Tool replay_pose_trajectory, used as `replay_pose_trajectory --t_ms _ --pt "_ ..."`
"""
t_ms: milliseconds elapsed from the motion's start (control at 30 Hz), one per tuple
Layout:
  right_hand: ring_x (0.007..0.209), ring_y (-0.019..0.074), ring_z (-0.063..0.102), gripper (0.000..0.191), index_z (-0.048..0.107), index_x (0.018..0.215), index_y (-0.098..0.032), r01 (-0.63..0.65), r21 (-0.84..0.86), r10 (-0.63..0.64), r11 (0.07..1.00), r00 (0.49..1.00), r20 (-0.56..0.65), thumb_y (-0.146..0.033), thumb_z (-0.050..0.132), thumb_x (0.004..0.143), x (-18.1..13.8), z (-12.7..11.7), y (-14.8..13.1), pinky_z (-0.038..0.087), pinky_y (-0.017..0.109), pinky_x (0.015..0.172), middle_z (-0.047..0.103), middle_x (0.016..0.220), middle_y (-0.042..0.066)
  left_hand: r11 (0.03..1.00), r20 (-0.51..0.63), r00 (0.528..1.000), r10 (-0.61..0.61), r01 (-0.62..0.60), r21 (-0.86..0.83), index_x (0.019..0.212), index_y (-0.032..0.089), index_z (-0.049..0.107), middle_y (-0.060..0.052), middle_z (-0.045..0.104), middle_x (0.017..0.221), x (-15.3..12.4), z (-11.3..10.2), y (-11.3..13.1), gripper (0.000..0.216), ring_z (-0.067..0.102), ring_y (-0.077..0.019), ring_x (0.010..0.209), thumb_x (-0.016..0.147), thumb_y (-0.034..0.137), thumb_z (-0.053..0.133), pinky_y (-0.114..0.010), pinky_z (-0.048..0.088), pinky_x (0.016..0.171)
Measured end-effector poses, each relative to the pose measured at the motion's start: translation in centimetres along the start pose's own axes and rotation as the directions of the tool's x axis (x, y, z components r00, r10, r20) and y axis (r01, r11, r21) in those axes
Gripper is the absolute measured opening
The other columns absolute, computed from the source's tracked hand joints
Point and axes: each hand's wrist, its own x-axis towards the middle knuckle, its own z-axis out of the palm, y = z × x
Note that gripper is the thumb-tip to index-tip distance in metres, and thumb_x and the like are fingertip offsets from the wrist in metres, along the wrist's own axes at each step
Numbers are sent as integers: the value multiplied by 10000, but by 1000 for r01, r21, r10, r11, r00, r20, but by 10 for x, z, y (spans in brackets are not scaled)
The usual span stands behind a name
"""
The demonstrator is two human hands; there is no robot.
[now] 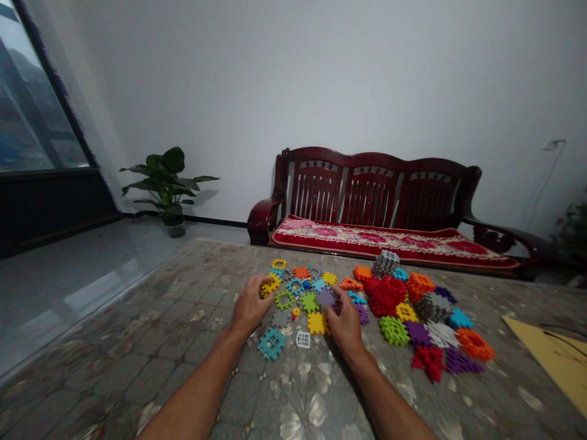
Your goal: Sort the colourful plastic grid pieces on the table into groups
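Note:
My left hand (251, 302) is closed around yellow notched building tiles (270, 285) at the left edge of a loose group. My right hand (347, 321) has its thumb and index finger on either side of a greyish purple tile (326, 297), appearing to pinch its right edge. Just below that lies a yellow tile (315, 324), near the right thumb. Between the hands are a bright green tile (309, 302), a green frame tile (285, 300) and an orange tile (301, 272). Closer to me rest a teal window tile (272, 343) and a small white window piece (303, 340).
Stacks of tiles sorted by colour spread to the right, among them a red pile (387, 296), a grey stack (386, 263) and green tiles (394, 330). A yellow board (550, 360) lies at the table's right. Beyond stand a wooden bench (367, 189) and a potted plant (172, 183).

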Motion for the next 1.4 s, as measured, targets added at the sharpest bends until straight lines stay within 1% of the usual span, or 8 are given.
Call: replay_pose_trajectory --t_ms 200,333,400,667,900,1033,1267,1400 --pt "1187 222 605 505 603 1283 -206 113 56 -121 992 980 155 -154 501 791 -8 -1 -7 472 417 1054 653 1277 91 1000 25 1000 -6 5 23 1005 219 671 -85 628 1212 0 2 -3 250 593 -238 1161 765 216 601 -424 456 1056" --pt "1227 200 590 601 531 1383 -241 230 132 -263 964 887 380 -90 444 808 -15 -4 -14 472 410 1066 615 1350 69 998 58 998 -7 4 65 1007 214 677 -87 632 1215 -1 4 -6 259 594 -238 1165 764 189 593 -419 461 1052" --pt "1211 188 600 630 525 1388 -250 276 148 -313 950 848 428 -60 421 797 -16 -5 -16 483 395 1052 620 1342 63 996 95 996 -3 -5 88 1014 203 682 -97 634 1214 -1 5 -6 276 598 -241 1162 758 168 585 -415 461 1050" --pt "1203 217 579 494 598 1293 -203 304 -154 -253 940 925 283 -85 448 837 -8 -1 -9 442 424 1072 654 1266 100 985 158 987 11 -38 169 1017 197 700 -119 643 1228 0 5 -6 275 590 -273 1182 772 187 577 -454 443 1055" --pt "1216 241 539 521 565 1333 -241 326 -298 -195 897 898 395 -130 546 824 -8 3 -16 408 400 1067 627 1319 61 979 165 979 122 -146 143 1003 234 714 -97 663 1202 -1 4 -1 241 568 -274 1200 795 221 593 -474 427 1067" --pt "1172 252 558 490 581 1299 -240 301 -374 -155 877 915 373 -154 568 818 -8 5 -21 425 392 1013 647 1278 64 972 201 963 178 -205 119 1022 265 732 -81 663 1227 -3 4 1 242 532 -288 1251 804 273 626 -504 383 1110" --pt "1059 257 588 391 640 1203 -242 229 -447 -83 865 943 323 -184 593 819 -6 5 -22 437 357 921 688 1120 68 970 304 940 157 -204 132 1075 288 732 -95 619 1325 -5 4 2 304 449 -341 1342 778 347 696 -560 360 1109" --pt "1007 239 606 341 675 1141 -251 226 -442 -75 868 940 334 -175 592 819 -4 4 -21 451 328 880 698 1038 60 976 318 936 149 -191 107 952 269 742 -98 618 1312 -6 3 5 199 450 -335 1335 773 348 705 -553 353 1113"
